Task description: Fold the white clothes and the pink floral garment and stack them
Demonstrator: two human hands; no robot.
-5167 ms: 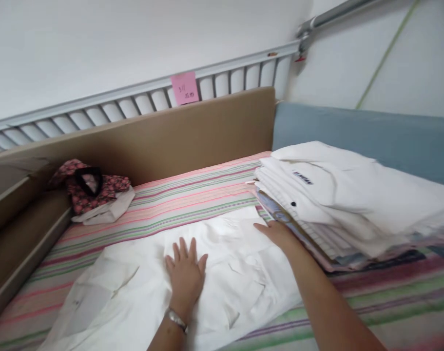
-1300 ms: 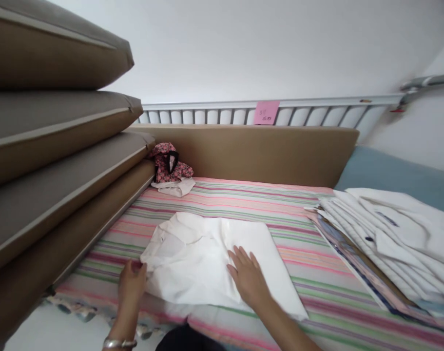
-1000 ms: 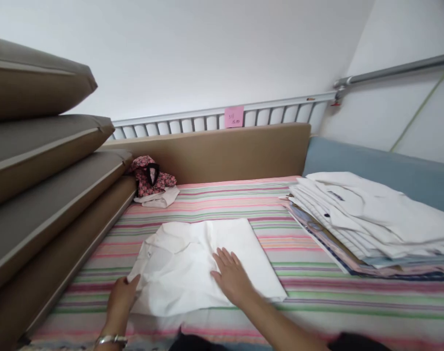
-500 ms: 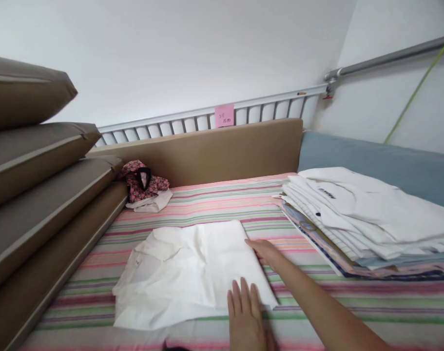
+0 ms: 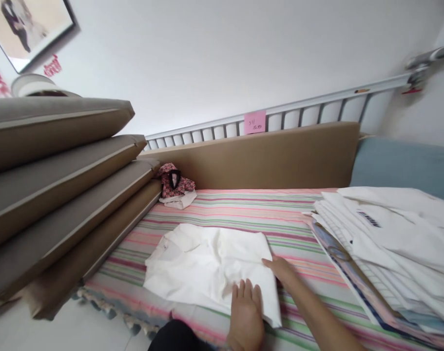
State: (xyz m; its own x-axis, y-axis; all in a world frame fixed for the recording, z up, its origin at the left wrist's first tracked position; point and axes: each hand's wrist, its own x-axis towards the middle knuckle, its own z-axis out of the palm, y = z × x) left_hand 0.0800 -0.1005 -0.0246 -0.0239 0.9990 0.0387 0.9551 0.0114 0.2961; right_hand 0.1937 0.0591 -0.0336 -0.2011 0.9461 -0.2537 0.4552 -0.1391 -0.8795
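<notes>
A white shirt [image 5: 210,265] lies folded on the striped bed sheet [image 5: 243,204], collar to the left. My left hand [image 5: 245,312] rests flat on the shirt's near right corner, fingers stretched and together. My right hand [image 5: 280,270] lies at the shirt's right edge, fingers extended and touching the fabric. Neither hand holds anything.
A tall pile of folded white and striped clothes [image 5: 386,234] sits at the right. Stacked brown cushions [image 5: 57,170] fill the left side. A small floral garment on a white one [image 5: 176,187] lies by the brown headboard [image 5: 265,156]. A railing with a pink note [image 5: 254,122] runs behind.
My left hand left the shirt's left side and now rests on its near right corner. My right hand slid from the middle to the right edge. The shirt is folded smaller.
</notes>
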